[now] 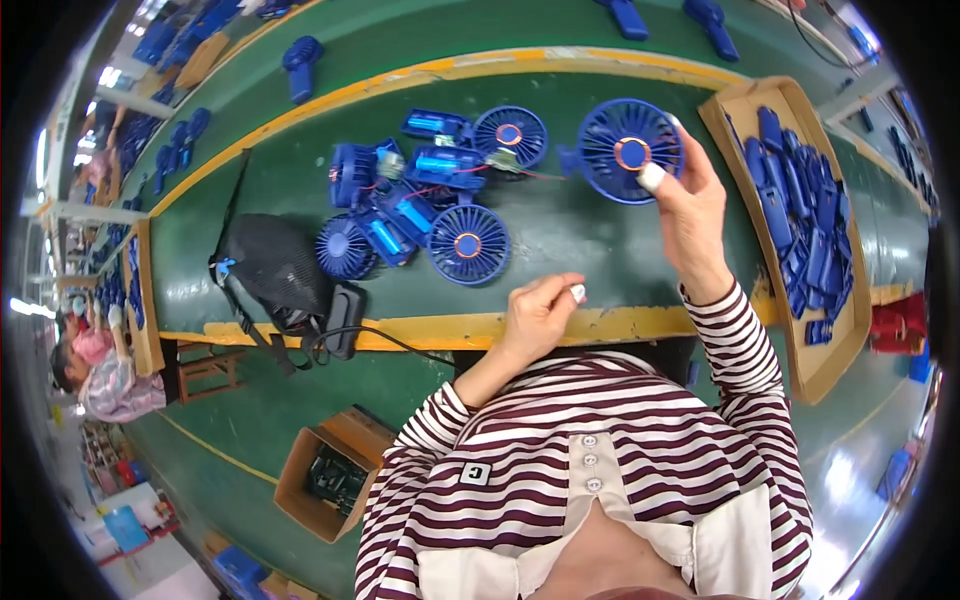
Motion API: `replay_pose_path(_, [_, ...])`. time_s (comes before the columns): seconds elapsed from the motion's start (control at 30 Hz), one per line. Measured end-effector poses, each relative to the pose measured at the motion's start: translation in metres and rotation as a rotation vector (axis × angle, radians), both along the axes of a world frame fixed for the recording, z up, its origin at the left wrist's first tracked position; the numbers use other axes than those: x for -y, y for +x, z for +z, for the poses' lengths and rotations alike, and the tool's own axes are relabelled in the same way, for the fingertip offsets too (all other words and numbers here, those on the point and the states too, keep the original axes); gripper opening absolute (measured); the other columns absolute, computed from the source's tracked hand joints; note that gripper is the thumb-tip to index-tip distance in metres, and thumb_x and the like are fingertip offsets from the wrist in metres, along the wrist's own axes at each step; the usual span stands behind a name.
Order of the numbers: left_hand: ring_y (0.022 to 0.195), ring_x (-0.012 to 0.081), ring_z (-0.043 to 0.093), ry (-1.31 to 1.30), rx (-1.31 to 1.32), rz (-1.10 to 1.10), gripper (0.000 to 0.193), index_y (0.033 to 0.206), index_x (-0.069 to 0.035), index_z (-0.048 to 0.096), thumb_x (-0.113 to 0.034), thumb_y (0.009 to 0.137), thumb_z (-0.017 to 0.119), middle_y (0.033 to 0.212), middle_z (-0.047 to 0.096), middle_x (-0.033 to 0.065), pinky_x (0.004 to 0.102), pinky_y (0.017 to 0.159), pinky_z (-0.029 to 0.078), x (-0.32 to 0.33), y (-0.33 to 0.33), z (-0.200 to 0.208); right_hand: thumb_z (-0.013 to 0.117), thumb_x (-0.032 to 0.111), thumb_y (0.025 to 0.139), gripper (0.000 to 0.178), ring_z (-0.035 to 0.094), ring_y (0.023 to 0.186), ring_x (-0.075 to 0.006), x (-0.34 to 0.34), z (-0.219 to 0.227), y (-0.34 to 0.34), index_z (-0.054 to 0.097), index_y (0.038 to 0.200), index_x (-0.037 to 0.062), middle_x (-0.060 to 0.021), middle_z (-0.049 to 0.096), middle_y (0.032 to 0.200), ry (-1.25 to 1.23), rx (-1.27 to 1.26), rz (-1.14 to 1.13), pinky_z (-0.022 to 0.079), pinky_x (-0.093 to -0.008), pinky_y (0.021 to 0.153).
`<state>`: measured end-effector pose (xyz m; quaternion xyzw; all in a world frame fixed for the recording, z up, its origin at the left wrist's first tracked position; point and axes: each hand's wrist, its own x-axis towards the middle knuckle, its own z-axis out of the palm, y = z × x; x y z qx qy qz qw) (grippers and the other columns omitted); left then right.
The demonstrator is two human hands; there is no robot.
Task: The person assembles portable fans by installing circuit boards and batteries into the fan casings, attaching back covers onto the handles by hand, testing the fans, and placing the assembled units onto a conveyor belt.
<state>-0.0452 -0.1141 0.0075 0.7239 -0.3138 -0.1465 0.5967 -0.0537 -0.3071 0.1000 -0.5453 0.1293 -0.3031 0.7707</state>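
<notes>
You wear a maroon-and-white striped long-sleeved top [655, 420] with a broad white collar [735, 540], three round buttons [590, 460] (shiny ones), a white square chest patch [475, 473], and white fingertip coverings [652, 178], perhaps tape.

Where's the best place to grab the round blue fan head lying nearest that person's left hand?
I'd grip the fan head by its round rim, probably from the right: that edge borders green tabletop, while blue housings crowd its left. The left hand is nearby, toward that side.
</notes>
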Motion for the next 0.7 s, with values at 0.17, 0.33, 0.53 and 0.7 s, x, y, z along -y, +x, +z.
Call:
replay_pose_path(0.17, [0.067, 0.0128, 0.063, 0.008, -0.064, -0.016, 0.016, 0.093, 0.003, 0.062, 0.001, 0.079, 0.054, 0.073, 0.065, 0.0095, 0.023, 0.061, 0.049, 0.007, -0.002, 0.003, 0.056, -0.005, 0.076, 0.05, 0.052, 0.102, -0.0178, 0.051, -0.031, -0.064, 0.04, 0.124, -0.0059, -0.01, 0.053, 0.112, 0.132, -0.055, -0.255, 0.043, -0.0288, 0.088])
replay_pose_path(0.33, [0.065, 0.0118, 0.06, 0.017, 0.058, -0.01, 0.018, 0.094, 0.001, 0.063, 0.002, 0.078, 0.057, 0.074, 0.065, 0.0081, 0.0228, 0.06, 0.047, 0.016, 0.003, 0.017, 0.061, 0.002, 0.076, 0.061, 0.051, 0.102, -0.016, 0.075, -0.062, -0.1, 0.032, 0.129, -0.007, -0.0113, 0.049, 0.118, 0.115, -0.184, -0.372, 0.041, -0.0257, 0.086])
replay_pose_path(0.53, [0.101, 0.0291, 0.049, 0.406, 0.733, 0.001, 0.051, 0.115, -0.006, 0.051, -0.008, 0.067, 0.065, 0.106, 0.053, 0.013, 0.0382, 0.081, 0.041, 0.058, 0.03, 0.047, 0.062, 0.005, 0.077, 0.058, 0.049, 0.107, -0.0152, 0.083, -0.058, -0.107, 0.036, 0.128, -0.005, -0.0099, 0.049, 0.119, 0.131, -0.175, -0.332, 0.039, -0.027, 0.09])
replay_pose_path(0.7, [0.088, 0.0321, 0.053, 0.564, 0.69, -0.148, 0.043, 0.108, -0.002, 0.054, -0.009, 0.066, 0.065, 0.091, 0.055, 0.0144, 0.0412, 0.074, 0.043, 0.075, 0.035, 0.046, 0.06, 0.005, 0.079, 0.054, 0.05, 0.103, -0.0142, 0.082, -0.051, -0.103, 0.037, 0.127, -0.0052, -0.0083, 0.051, 0.115, 0.205, -0.064, -0.252, 0.039, -0.027, 0.091])
